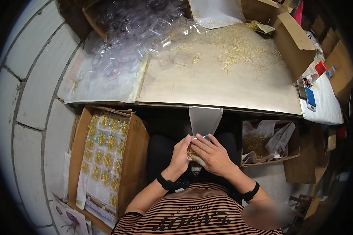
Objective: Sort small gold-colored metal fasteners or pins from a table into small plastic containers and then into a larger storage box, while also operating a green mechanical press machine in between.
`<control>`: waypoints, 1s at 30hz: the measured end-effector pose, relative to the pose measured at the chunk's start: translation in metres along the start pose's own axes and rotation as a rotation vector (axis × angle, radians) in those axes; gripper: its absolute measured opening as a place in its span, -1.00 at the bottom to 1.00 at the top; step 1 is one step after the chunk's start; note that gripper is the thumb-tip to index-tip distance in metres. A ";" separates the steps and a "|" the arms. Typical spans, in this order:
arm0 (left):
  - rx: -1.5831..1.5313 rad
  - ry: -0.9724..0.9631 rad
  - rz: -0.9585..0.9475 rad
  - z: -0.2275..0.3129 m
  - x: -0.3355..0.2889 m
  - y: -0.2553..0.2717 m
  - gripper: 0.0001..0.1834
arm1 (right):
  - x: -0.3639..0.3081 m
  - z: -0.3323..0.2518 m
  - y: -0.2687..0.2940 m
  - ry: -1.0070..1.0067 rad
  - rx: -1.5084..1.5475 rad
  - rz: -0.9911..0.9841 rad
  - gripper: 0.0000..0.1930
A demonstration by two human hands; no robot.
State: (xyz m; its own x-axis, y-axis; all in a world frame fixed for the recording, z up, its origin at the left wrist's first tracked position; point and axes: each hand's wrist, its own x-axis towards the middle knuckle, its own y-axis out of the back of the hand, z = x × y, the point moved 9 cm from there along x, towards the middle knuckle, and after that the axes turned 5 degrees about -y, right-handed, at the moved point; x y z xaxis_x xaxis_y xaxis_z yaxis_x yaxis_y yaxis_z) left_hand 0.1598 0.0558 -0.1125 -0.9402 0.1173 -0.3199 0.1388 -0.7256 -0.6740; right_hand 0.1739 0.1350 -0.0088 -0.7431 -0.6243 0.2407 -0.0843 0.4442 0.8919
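Head view, and both hands meet over the lap: left hand (179, 156) pinched narrow on a small clear pack (190, 153) of gold bits, right hand (215, 154) laid across it, perhaps to stop a spill; how tightly its fingers close, I can't tell. Just beyond the grip, a smooth white chute (205, 120) tapers down from the table (219, 92), likely set there to guide bits down. Left of the grip, a brown carton (136, 150) displays rows of see-through packs (111, 143), tilted, it seems, for easy reach. Right of it, crumpled plastic (281, 135) lines another box (270, 159). Far beyond, fine, wiry gold strands (233, 58) scatter over the dull, flat tabletop, beside glossy, stiff, jumbled clear cases (133, 37).
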 end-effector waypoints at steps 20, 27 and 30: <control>0.043 -0.099 0.064 0.026 -0.006 0.014 -0.67 | 0.010 0.002 0.042 -0.079 0.240 0.221 -0.49; 0.093 -0.132 0.091 0.047 -0.025 0.010 -0.68 | -0.011 0.084 -0.036 -0.691 1.308 0.168 -0.71; 0.146 -0.118 0.139 0.041 -0.029 0.008 -0.70 | -0.003 0.070 -0.056 -0.688 1.460 0.072 -0.84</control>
State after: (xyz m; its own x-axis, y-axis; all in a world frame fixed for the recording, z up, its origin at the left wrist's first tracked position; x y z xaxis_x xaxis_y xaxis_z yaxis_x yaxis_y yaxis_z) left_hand 0.1757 0.0187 -0.0816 -0.9463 -0.0644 -0.3168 0.2310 -0.8204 -0.5230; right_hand 0.1345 0.1570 -0.0865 -0.8809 -0.3635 -0.3032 -0.2667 0.9103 -0.3166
